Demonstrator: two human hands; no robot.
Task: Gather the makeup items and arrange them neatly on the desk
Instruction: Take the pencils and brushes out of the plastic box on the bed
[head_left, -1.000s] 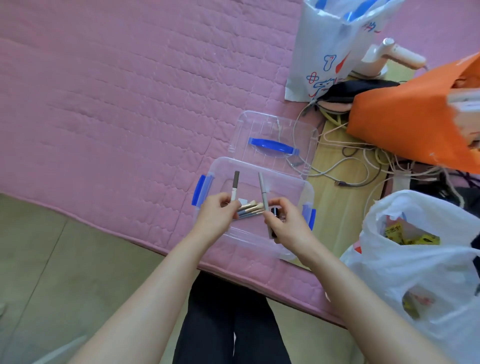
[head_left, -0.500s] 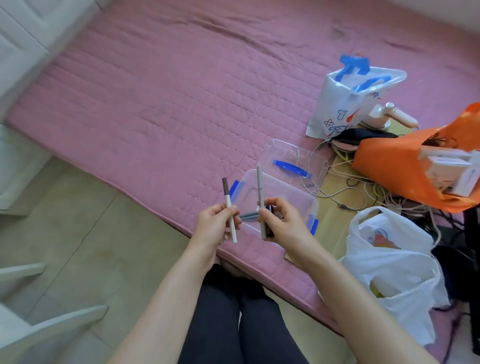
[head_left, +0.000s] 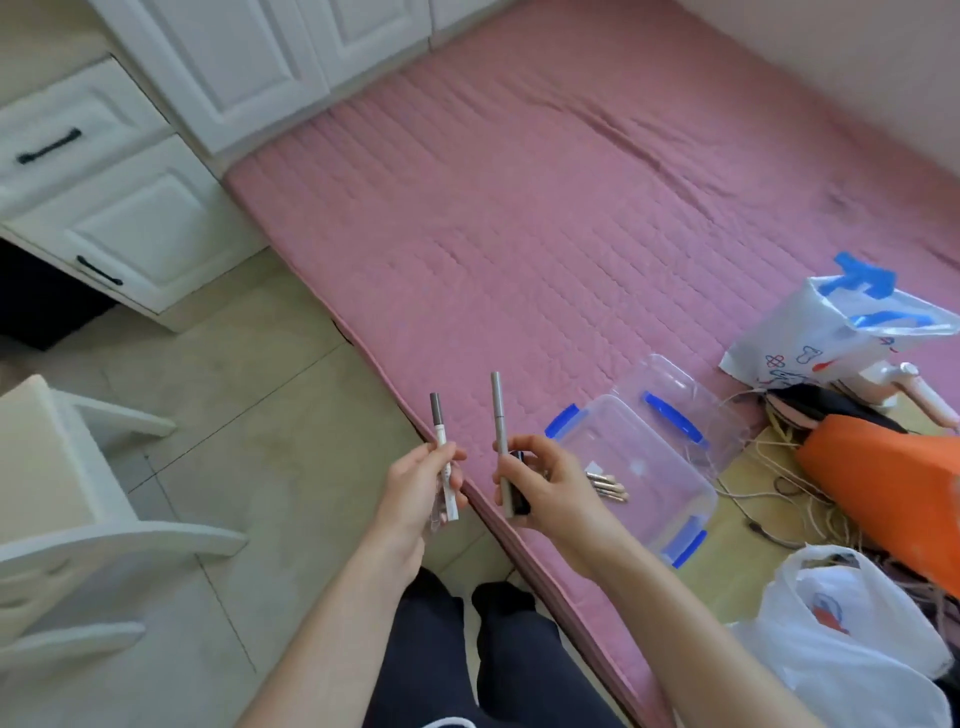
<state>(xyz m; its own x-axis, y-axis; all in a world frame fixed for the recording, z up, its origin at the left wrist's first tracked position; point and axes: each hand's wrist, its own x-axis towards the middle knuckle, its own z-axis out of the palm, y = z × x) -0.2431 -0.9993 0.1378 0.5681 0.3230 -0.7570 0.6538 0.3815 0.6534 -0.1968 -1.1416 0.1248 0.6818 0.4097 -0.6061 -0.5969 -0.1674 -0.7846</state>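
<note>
- The left hand (head_left: 423, 480) is curled round a white pen-like makeup stick (head_left: 443, 457) with a dark cap, held upright, over the floor (head_left: 260, 441) just off the edge of the pink mattress (head_left: 519, 234).
- The right hand (head_left: 545, 486) pinches a slim grey makeup pencil (head_left: 498, 431), also upright, together with a short black item (head_left: 518, 488) pressed against the palm; it hangs right above the mattress edge.
- The step looks like carrying these pieces from the box to the bench. Judged from here, it goes best with the sticks kept vertical and the two hands apart, so that the tips do not knock together and the black item does not slip out.
- The clear plastic box (head_left: 639, 467) sits on the mattress near its front edge, just right of the right hand. A few beige sticks (head_left: 605, 486) are left inside, so another trip seems needed.
- The box lid (head_left: 680, 400) lies behind the box and touches it.
- The floor to the left is open for turning, with a white chair (head_left: 78, 535) near and white drawers (head_left: 104, 208) farther off.
- The right side is cluttered with cables (head_left: 779, 467), an orange bag (head_left: 883, 488) and white plastic bags (head_left: 852, 644), and is best avoided.
</note>
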